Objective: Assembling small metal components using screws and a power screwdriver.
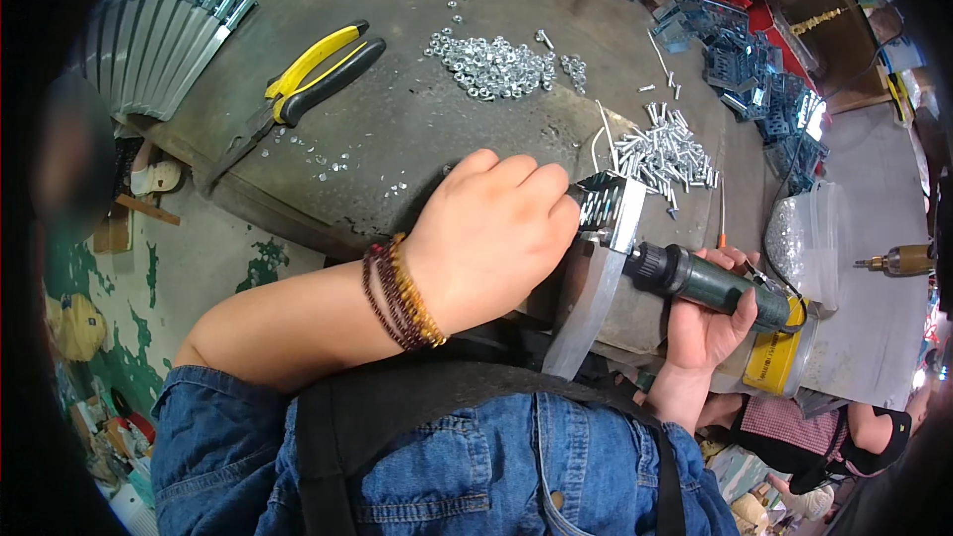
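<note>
Head view showed the left hand [496, 233] closed down over a small metal bracket [608, 208] at the near edge of the grey worktable [397, 119], fingers curled tight to pin it in place, while the right hand [707, 323] was wrapped firmly around a green and yellow power screwdriver [720, 293] whose nose touched the bracket's right side. A flat metal strip [588, 313] hung down from the bracket over the table edge, so the two pieces seemed to be in the middle of being joined (whether a bolt already sat in the hole could not be told, since the fingers hid it). As a judgement, much work was left: a heap of bolts [665, 154] lay just beyond the bracket, a pile of nuts [493, 65] sat further back, and a stack of blue-grey brackets [754, 79] waited at the far right. A bundle of metal strips [164, 25] lay at the far left, and yellow-handled pliers [313, 79] rested untouched between it and the nuts.
</note>
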